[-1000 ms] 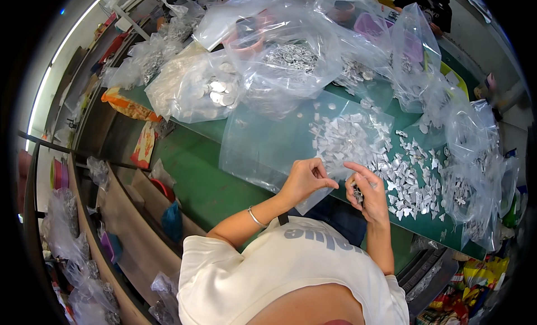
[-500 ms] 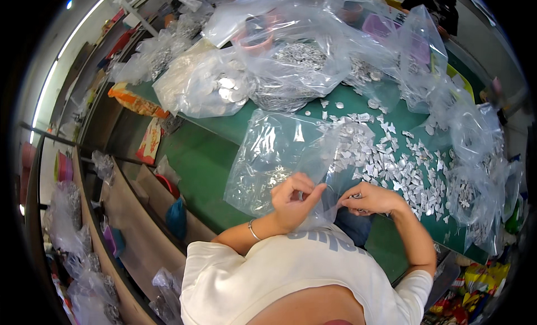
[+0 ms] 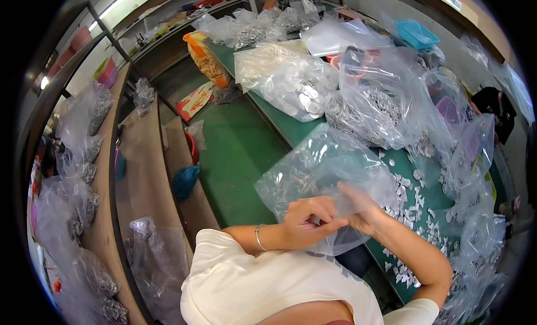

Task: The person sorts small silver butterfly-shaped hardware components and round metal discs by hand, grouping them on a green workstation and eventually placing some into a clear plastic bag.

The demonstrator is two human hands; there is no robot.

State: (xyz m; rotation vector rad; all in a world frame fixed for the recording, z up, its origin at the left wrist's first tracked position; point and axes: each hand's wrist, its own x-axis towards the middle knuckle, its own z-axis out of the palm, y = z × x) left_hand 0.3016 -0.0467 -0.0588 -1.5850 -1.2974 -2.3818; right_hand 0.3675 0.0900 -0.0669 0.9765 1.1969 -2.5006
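In front of my chest a large clear plastic bag (image 3: 327,157) spreads out, tilted, with a cluster of small shiny pieces in its left part. My left hand (image 3: 313,221), a bracelet at its wrist, is closed in a pinch on the bag's near edge. Against the bag's right side is my right hand (image 3: 361,210), slightly blurred, its fingers long and the film bunched at them. The two hands almost meet. Loose silver metal pieces (image 3: 411,205) lie scattered on the green tabletop (image 3: 279,115) beyond my right forearm.
Filled clear bags (image 3: 369,110) crowd the table's far side, with a turquoise basket (image 3: 417,34) behind them. At the left stand wooden shelves (image 3: 142,174) carrying more bags. An orange sack (image 3: 206,59) leans by the table's far end. Part of a person (image 3: 495,110) shows at the right.
My view has turned to the left. The bag has come up and left, away from the loose pieces. My right hand has moved close to my left, its fingers straighter.
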